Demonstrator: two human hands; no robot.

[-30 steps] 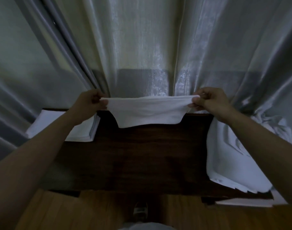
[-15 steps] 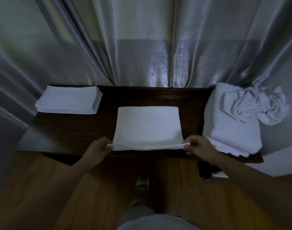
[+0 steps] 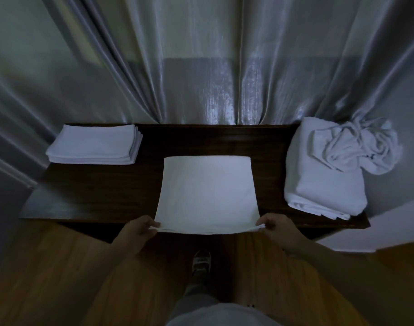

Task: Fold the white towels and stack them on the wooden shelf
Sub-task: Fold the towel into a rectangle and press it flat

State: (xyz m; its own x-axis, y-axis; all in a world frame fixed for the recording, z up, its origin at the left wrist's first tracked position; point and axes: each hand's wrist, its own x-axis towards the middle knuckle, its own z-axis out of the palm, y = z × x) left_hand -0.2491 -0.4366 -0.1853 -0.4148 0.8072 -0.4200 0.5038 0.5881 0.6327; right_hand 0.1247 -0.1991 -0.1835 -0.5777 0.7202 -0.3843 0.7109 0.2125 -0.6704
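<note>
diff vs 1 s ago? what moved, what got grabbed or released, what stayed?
The towel, held up taut in front of the curtain a second ago, has come down and now lies flat mid-shelf. The left hand and right hand dropped with it toward the near edge, each pinching a near corner throughout; nothing released. Unchanged: the folded stack at left, the unfolded pile at right.

One towel (image 3: 207,191) spread flat; one folded stack (image 3: 93,145); one unfolded pile (image 3: 330,168); two hands: left hand (image 3: 136,234), right hand (image 3: 280,230); one shelf (image 3: 102,191); one shoe (image 3: 202,260).
</note>
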